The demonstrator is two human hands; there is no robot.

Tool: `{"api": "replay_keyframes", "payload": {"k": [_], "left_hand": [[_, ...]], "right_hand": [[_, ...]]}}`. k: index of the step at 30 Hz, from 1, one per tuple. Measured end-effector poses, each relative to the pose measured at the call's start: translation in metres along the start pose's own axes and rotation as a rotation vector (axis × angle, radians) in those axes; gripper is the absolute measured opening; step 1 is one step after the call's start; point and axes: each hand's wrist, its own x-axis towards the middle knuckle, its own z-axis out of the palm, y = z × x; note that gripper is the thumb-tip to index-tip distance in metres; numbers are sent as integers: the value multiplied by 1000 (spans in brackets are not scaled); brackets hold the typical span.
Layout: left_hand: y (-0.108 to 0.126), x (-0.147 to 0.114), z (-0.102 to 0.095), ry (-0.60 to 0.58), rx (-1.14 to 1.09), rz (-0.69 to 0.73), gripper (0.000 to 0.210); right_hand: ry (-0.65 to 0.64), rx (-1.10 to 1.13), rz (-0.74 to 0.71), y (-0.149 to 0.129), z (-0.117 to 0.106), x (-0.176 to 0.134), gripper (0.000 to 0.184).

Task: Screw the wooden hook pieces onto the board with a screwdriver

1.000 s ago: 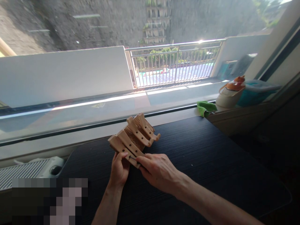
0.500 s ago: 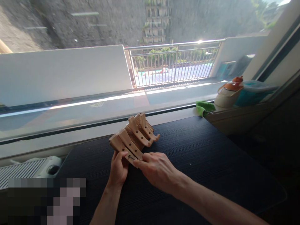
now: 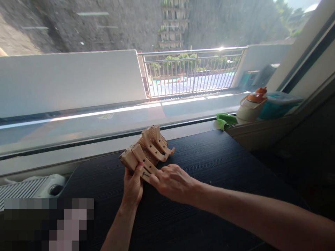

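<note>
A pale wooden rack with several curved hook-ended slats [image 3: 151,143] is tilted up over the dark table. Dark round holes or screw heads dot its slats. My left hand [image 3: 133,186] grips the near lower-left end, its thumb lying on top of the nearest slat. A thin dark metal rod that looks like a hex key [image 3: 146,174] meets a hole in that slat. My right hand [image 3: 171,183] is closed around the rod's other end, which its fingers hide.
The black tabletop [image 3: 209,160] meets a window sill. On the sill are a green cloth [image 3: 225,121], a cream bottle with an orange top [image 3: 250,108] and a teal box [image 3: 277,104]. A white ribbed heater [image 3: 39,188] stands at the left.
My right hand has shifted slightly up and left and has rotated, with its forearm lying flatter. My left thumb has moved a little up the slat. The view has shifted slightly.
</note>
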Motion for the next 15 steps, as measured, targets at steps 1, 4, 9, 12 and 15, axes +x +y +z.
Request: {"api": "replay_keyframes", "payload": {"k": [1, 4, 9, 12, 15], "left_hand": [[0, 0, 1, -2, 3, 18, 59], [-2, -2, 2, -17, 23, 67, 57], [-9, 0, 0, -2, 95, 153, 55], [-13, 2, -3, 10, 143, 195, 53], [-15, 3, -5, 17, 167, 209, 52]], "right_hand": [[4, 44, 48, -1, 4, -1, 17], [53, 305, 373, -6, 18, -3, 15], [200, 756, 840, -14, 34, -8, 20], [130, 606, 724, -11, 23, -8, 21], [14, 235, 378, -7, 6, -7, 26]]}}
